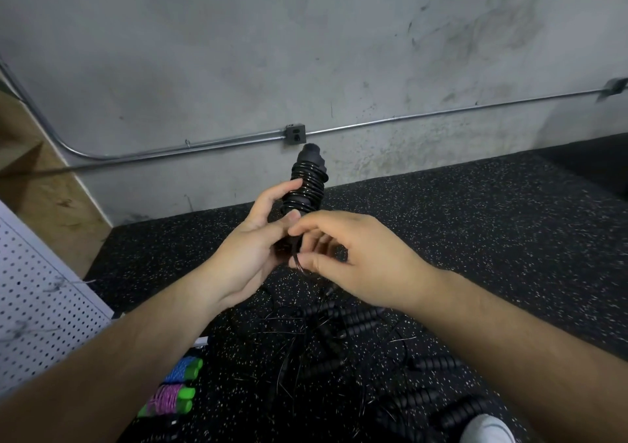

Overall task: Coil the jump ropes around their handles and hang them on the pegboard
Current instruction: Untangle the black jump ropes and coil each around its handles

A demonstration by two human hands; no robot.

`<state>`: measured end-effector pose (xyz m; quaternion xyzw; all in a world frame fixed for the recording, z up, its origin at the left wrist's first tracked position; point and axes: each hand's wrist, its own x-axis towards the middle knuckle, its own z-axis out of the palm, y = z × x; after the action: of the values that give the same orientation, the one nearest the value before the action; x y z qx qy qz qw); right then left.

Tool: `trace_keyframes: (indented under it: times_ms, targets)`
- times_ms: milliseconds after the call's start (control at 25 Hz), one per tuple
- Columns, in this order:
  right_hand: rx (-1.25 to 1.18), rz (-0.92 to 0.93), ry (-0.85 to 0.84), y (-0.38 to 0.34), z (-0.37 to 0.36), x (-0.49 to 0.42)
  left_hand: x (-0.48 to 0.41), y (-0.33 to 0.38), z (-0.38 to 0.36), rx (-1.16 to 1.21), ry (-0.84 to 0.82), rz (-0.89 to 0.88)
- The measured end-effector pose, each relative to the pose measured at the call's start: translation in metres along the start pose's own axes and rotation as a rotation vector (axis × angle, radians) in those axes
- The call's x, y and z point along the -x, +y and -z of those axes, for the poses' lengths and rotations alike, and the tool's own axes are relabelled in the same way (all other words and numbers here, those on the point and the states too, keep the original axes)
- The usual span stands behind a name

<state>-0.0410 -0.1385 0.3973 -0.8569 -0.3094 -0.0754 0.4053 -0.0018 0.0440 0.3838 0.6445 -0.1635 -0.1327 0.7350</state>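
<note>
Speckled rubber floor (475, 238) underfoot, strewn with loose black ropes (339, 334); two coiled coloured ropes (173, 391) beside the white pegboard (40, 306) at left. Grips the lower end of the black handles (307, 184) in the left hand (244, 252), fingers curled round. Pinches the rope tail (297, 259) with the right hand (356, 255), thumb and forefinger closed, just below the coils, right beside the left thumb. Long axis near upright, tip pointing up and away toward the grey wall (204, 52). Probably calls for winding upward along that axis.

Black rope-wound handles (307, 184) in left hand (251, 252), loose rope end (297, 262) in pinch of right hand (360, 255)
</note>
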Motion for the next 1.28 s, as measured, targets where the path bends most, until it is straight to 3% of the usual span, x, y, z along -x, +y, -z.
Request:
trace_keyframes:
  times_ms: [120,280,360,600,800,1040,1120,1280]
  targets:
    - [0.064,0.077,0.044,0.002,0.001,0.001,-0.001,-0.001,-0.003,0.024,0.003,-0.015]
    - [0.191,0.074,-0.08,0.005,0.008,0.003,-0.006,0.0,0.001,0.079,0.028,-0.015]
    - [0.215,0.078,-0.01,0.008,0.011,0.001,-0.006,0.001,0.002,0.099,0.033,-0.008]
    - [-0.026,0.014,0.157,0.008,0.03,-0.003,-0.003,0.002,0.003,0.092,0.001,0.003]
    - [-0.475,-0.121,0.222,0.001,0.03,-0.005,-0.004,0.0,0.007,0.182,-0.081,-0.004]
    - [-0.591,-0.137,0.379,-0.006,0.032,-0.007,-0.004,0.0,0.007,0.234,-0.12,0.003]
    - [-0.379,-0.166,0.444,-0.003,0.035,-0.007,-0.005,0.001,0.008,0.271,-0.115,0.002]
    - [0.448,0.05,0.369,0.018,0.034,-0.003,-0.006,0.002,0.01,0.332,-0.096,-0.01]
